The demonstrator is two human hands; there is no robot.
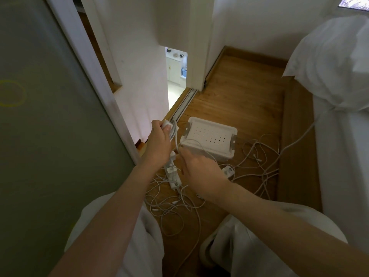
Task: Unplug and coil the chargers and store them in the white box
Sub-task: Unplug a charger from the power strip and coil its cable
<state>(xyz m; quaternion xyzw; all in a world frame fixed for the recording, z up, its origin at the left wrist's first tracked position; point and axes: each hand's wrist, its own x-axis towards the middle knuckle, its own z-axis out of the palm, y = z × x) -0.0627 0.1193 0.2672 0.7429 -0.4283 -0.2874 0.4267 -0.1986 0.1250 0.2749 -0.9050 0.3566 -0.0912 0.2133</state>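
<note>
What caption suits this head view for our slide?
Left hand grips a charger; right hand pinches its cable near the white box.

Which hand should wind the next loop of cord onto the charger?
Right, probably. The left hand grips the charger with its wound loops, so it is busy; the right hand holds the loose cord just below, ready to wrap.

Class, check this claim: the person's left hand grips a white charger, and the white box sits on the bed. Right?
Wrong place. The left hand grips a white charger, but the white box sits on the wooden floor, not the bed; the head view shows it.
</note>
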